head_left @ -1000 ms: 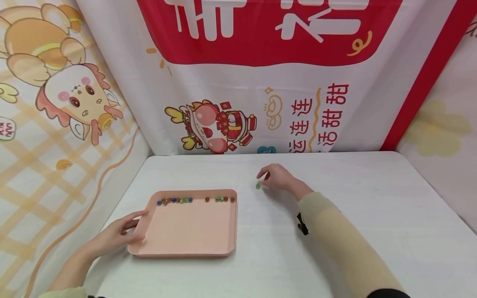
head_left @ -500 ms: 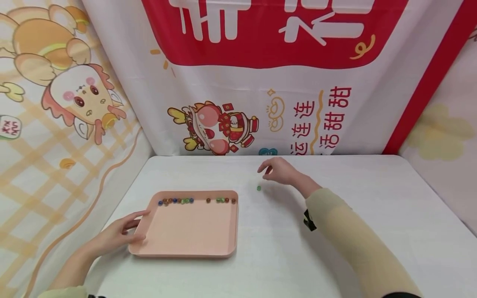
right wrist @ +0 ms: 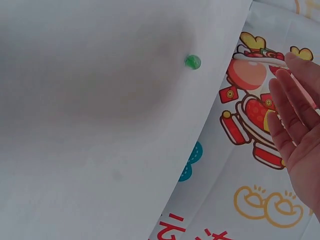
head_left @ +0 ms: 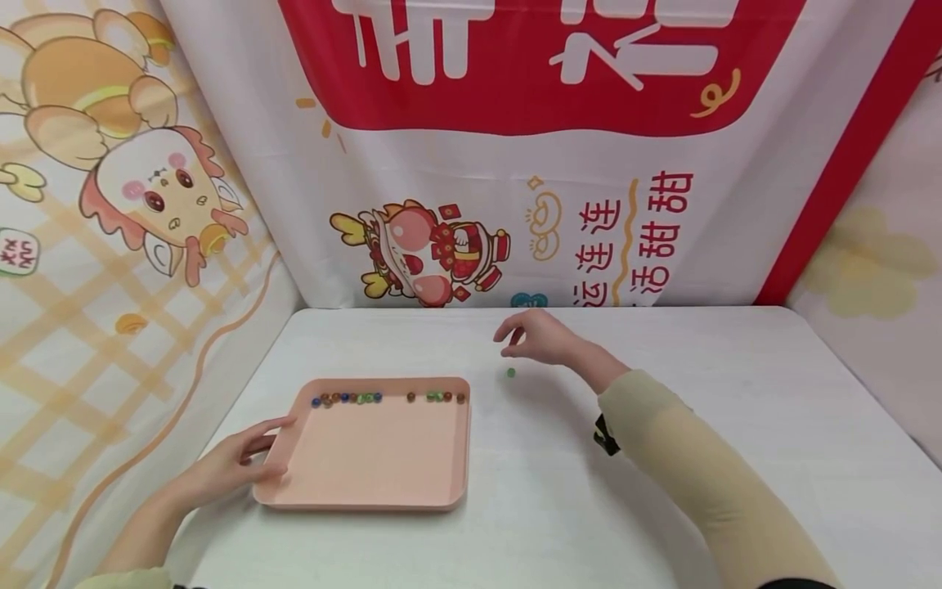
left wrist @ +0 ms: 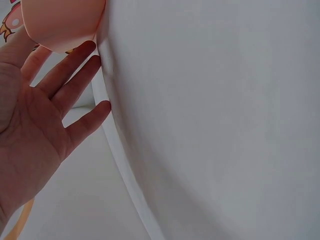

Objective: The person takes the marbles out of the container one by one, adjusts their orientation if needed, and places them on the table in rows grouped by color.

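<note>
In the head view my left hand point(head_left: 224, 466) holds the left side of a shallow pink tray point(head_left: 368, 466), thumb and index finger over its rim. The left wrist view shows the remaining fingers stretched outside the tray corner point(left wrist: 65, 22). Several blue, brown and green marbles point(head_left: 345, 397) lie in a row along the tray's far wall. A single green marble point(head_left: 511, 372) sits on the white table, right of the tray. My right hand point(head_left: 540, 337) hovers above and beyond this marble, holding nothing. Its fingers are loosely bent and apart from the green marble point(right wrist: 192, 62) in the right wrist view.
The white table point(head_left: 662, 458) runs back to a printed red and white cloth point(head_left: 515, 213). A patterned cloth point(head_left: 88, 245) stands along the left, and another point(head_left: 868, 237) along the right. A black strap point(head_left: 607, 436) is at my right sleeve.
My right hand first rose away from the green marble, then shifted slightly left above it. The green marble stays at nearly the same spot. My left hand and the tray have not moved.
</note>
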`<action>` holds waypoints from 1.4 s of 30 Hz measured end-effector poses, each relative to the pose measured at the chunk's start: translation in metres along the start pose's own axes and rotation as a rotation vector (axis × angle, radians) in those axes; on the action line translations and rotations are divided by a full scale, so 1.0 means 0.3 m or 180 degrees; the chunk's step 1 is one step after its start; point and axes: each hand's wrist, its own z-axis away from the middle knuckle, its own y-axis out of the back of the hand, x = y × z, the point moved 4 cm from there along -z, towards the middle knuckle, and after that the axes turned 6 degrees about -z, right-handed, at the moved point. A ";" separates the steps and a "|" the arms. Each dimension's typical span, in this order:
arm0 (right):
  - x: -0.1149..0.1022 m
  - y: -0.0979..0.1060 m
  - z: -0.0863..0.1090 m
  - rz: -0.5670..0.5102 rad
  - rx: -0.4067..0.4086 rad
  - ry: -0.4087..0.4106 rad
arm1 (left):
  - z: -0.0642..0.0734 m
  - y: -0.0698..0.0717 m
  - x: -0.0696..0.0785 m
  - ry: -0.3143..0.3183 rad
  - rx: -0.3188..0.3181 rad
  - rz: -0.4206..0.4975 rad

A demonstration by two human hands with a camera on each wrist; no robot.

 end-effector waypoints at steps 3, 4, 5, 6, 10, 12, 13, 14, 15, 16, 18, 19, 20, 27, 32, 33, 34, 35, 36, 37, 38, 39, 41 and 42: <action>-0.012 -0.016 -0.008 -0.0049 -0.0025 0.0035 | 0.001 -0.001 -0.001 -0.0033 0.0005 0.0043; -0.016 -0.021 -0.010 -0.0071 -0.0032 0.0034 | 0.002 -0.002 -0.001 -0.0044 0.0003 0.0063; -0.020 -0.028 -0.013 -0.0094 -0.0041 0.0029 | 0.002 -0.003 -0.001 -0.0058 0.0007 0.0082; -0.024 -0.035 -0.016 -0.0117 -0.0052 0.0035 | 0.002 -0.003 -0.002 -0.0061 0.0006 0.0088; -0.039 -0.063 -0.028 -0.0148 -0.0067 0.0061 | 0.003 -0.002 -0.003 -0.0020 0.0002 0.0056; -0.044 -0.079 -0.036 -0.0153 -0.0080 0.0103 | 0.002 0.000 -0.003 0.0015 0.0003 0.0010; -0.046 -0.088 -0.040 -0.0161 -0.0083 0.0112 | 0.002 0.000 -0.002 0.0029 0.0004 -0.0009; -0.049 -0.096 -0.043 -0.0195 -0.0101 0.0119 | 0.002 0.001 -0.002 0.0041 0.0003 -0.0030; -0.051 -0.106 -0.047 -0.0222 -0.0121 0.0130 | 0.001 0.001 -0.002 0.0053 -0.0001 -0.0045; -0.054 -0.114 -0.050 -0.0234 -0.0144 0.0147 | 0.001 0.002 -0.003 0.0056 0.0001 -0.0055; -0.061 -0.133 -0.058 -0.0242 -0.0175 0.0160 | 0.001 0.002 -0.004 0.0048 0.0001 -0.0060; -0.065 -0.142 -0.062 -0.0250 -0.0198 0.0176 | 0.002 0.002 -0.004 0.0038 0.0000 -0.0054; -0.070 -0.152 -0.065 -0.0255 -0.0224 0.0190 | 0.002 0.002 -0.005 0.0029 0.0000 -0.0054; -0.094 -0.224 -0.081 -0.0265 -0.0365 0.0224 | 0.000 0.001 -0.006 -0.0015 0.0016 -0.0059; -0.112 -0.273 -0.090 -0.0310 -0.0404 0.0238 | 0.000 0.002 -0.006 -0.0005 0.0023 -0.0075; -0.115 -0.284 -0.090 -0.0331 -0.0420 0.0232 | 0.000 0.003 -0.006 -0.0004 0.0031 -0.0083; -0.118 -0.293 -0.091 -0.0346 -0.0435 0.0227 | 0.000 0.003 -0.005 -0.0001 0.0031 -0.0081; -0.122 -0.302 -0.090 -0.0356 -0.0447 0.0228 | 0.000 0.003 -0.005 0.0002 0.0027 -0.0079; -0.123 -0.311 -0.091 -0.0354 -0.0446 0.0226 | 0.000 0.004 -0.004 -0.0011 0.0015 -0.0084; -0.124 -0.321 -0.092 -0.0345 -0.0447 0.0212 | 0.000 0.004 -0.003 -0.0004 0.0009 -0.0074; -0.126 -0.329 -0.092 -0.0318 -0.0446 0.0196 | -0.001 0.004 -0.003 0.0003 0.0006 -0.0072; -0.127 -0.338 -0.093 -0.0276 -0.0443 0.0186 | -0.001 0.004 -0.003 0.0010 0.0002 -0.0070; -0.128 -0.356 -0.096 -0.0174 -0.0428 0.0182 | -0.002 0.004 -0.003 0.0029 -0.0005 -0.0081; -0.129 -0.364 -0.099 -0.0124 -0.0423 0.0177 | -0.003 0.004 -0.004 0.0042 -0.0009 -0.0089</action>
